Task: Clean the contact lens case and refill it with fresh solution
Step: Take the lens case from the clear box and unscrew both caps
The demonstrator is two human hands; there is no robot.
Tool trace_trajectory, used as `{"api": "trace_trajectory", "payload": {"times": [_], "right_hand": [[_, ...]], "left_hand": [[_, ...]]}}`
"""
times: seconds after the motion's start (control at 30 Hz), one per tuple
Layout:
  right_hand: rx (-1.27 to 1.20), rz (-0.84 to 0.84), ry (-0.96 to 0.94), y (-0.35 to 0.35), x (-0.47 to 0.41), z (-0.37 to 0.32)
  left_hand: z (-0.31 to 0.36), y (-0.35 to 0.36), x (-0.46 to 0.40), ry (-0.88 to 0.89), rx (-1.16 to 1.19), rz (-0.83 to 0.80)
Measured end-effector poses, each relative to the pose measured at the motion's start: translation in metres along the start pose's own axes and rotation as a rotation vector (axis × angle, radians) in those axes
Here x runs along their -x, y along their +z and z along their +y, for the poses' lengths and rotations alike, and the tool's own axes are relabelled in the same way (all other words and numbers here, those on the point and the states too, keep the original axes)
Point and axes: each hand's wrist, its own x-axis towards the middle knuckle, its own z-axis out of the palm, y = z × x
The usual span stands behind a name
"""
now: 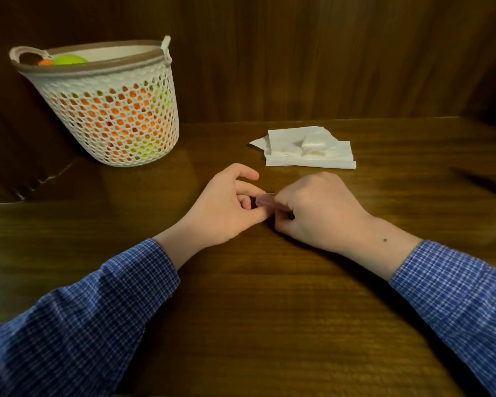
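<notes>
Wooden table (pixel 269 310) fills the view, dark wood panel wall behind it. White perforated basket (pixel 109 110) at 10 o'clock, on the table against the wall; orange and yellow-green items show through the holes and over the rim. Folded white tissues (pixel 307 151) at 1 o'clock, flat on the table, well apart from the basket.

Left hand (pixel 224 210) and right hand (pixel 318 210) meet near centre, just below the tissues; both sleeves blue check. Small pinkish translucent case (pixel 265 202) sits between them. Left hand: thumb and forefinger tips pinch its left end, the other fingers curled. Right hand: fingers curled over its right end, hiding most of it. Cannot tell if the case touches the table.
</notes>
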Motion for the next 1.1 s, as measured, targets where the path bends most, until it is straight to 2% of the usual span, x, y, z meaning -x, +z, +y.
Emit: {"api": "trace_trajectory", "payload": {"times": [0.4,0.53,0.67,0.77,0.97,1.1], "right_hand": [[-0.008,0.031,0.005,0.0,-0.002,0.001],[-0.002,-0.06,0.045,-0.001,0.001,0.008],[-0.057,-0.058,0.079,-0.001,0.004,0.015],[-0.201,0.008,0.178,0.0,0.007,0.023],[-0.595,0.142,0.532,0.02,0.004,0.043],[-0.724,0.159,0.609,0.027,-0.001,0.049]], "left_hand": [[0.001,-0.001,-0.001,-0.023,0.011,-0.012],[0.0,-0.002,-0.002,-0.002,-0.008,-0.039],[-0.001,-0.004,-0.002,0.02,-0.036,-0.065],[-0.002,-0.005,-0.002,0.017,-0.032,-0.074],[0.0,-0.001,0.001,0.022,-0.072,-0.042],[0.001,0.004,0.002,0.009,-0.086,-0.011]]}}
